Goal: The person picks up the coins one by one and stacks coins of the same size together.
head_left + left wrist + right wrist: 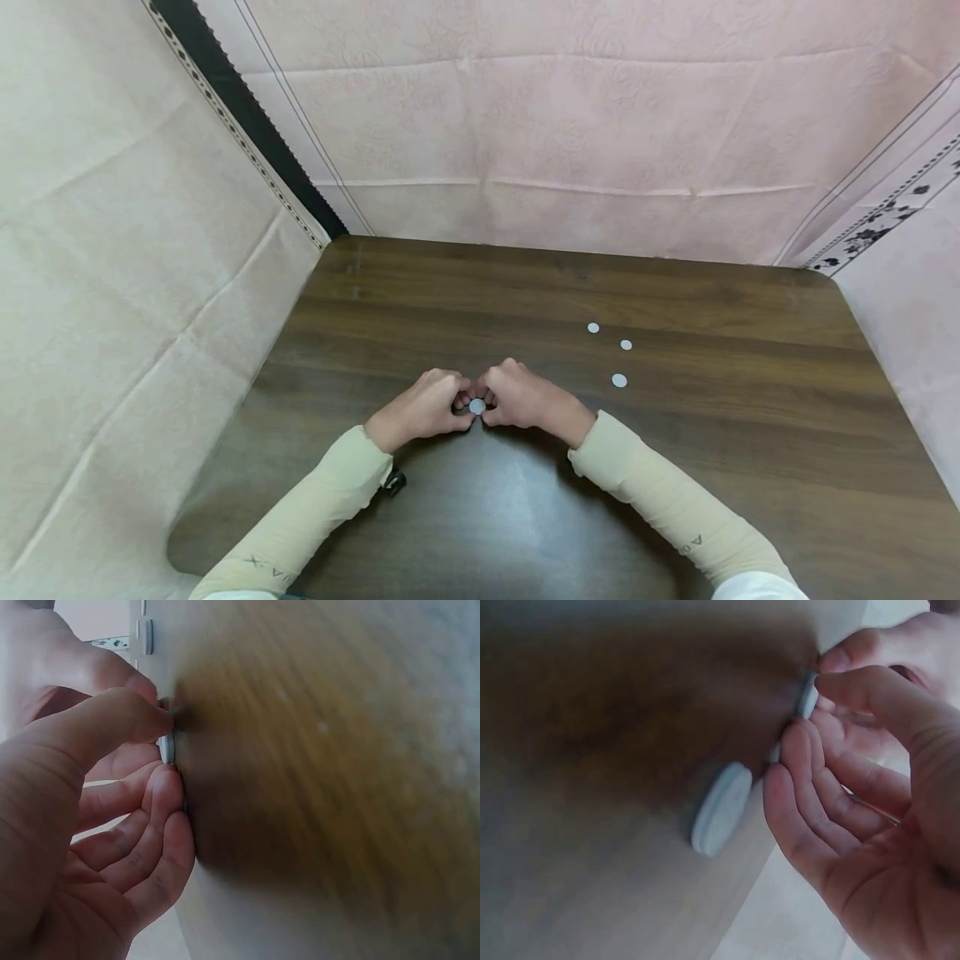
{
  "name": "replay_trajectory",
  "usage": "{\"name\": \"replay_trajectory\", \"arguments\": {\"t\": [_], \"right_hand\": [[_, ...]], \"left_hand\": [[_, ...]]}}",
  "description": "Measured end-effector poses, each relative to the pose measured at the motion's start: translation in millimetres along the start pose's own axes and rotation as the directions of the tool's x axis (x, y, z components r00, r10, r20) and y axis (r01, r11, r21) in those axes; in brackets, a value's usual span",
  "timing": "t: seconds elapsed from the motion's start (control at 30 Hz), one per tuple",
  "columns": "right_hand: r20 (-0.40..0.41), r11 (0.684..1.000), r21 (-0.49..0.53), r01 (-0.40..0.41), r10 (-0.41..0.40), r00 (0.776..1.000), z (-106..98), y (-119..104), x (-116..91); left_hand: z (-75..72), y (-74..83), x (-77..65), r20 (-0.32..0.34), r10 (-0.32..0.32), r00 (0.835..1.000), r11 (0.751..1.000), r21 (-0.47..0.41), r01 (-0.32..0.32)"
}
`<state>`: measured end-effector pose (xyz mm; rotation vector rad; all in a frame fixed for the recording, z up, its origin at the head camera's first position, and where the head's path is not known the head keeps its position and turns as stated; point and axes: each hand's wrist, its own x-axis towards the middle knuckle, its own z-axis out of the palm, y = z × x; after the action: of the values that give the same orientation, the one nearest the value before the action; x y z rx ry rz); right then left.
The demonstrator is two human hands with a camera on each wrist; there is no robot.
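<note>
Pale patterned cloth (562, 125) is hanging behind a brown wooden table (750, 458). 2 cream sleeves (315, 508) are extending over the tabletop, the left one bearing dark lettering. The left hand (423, 406) and right hand (528, 398) are resting close together near the table's middle. Their fingers are curling inward, leaving only small gaps to the thumbs, and are holding 1 white disc (477, 407) by its rim from opposite sides. That disc is lying between the hands, at the tabletop. 3 loose white discs (618, 381) are lying apart, beyond the right hand and to its right.
</note>
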<state>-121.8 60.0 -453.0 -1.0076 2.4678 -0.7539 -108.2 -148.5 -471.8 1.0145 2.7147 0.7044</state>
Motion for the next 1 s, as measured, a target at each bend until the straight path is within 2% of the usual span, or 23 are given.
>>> {"name": "replay_trajectory", "arguments": {"t": [0.23,0.43,0.57,0.8,1.0], "right_hand": [[0.048,1.0,0.004,0.001,-0.001,0.999,-29.0,8.3,-15.4],[0.0,0.998,-0.055,-0.008,0.008,1.0,-67.8,15.0,-36.7],[-0.02,0.995,-0.095,-0.02,0.019,1.0,-86.2,18.6,-53.2],[-0.019,0.988,-0.149,-0.041,0.038,0.999,-98.3,31.9,-76.6],[-0.001,0.983,-0.173,-0.053,0.053,0.999,-88.5,46.4,-92.2]], "left_hand": [[1.8,-0.5,0.0,0.003,-0.001,1.0,1.0,0.005,0.001],[1.5,-1.2,-0.1,0.001,-0.007,1.0,1.0,0.011,0.007],[0.4,0.0,-0.6,0.012,-0.017,1.0,1.0,0.008,0.017],[-0.9,1.5,-0.8,0.023,-0.04,0.999,0.999,-0.005,0.04],[-1.8,1.5,-1.4,0.02,-0.033,0.999,0.999,-0.011,0.033]]}}
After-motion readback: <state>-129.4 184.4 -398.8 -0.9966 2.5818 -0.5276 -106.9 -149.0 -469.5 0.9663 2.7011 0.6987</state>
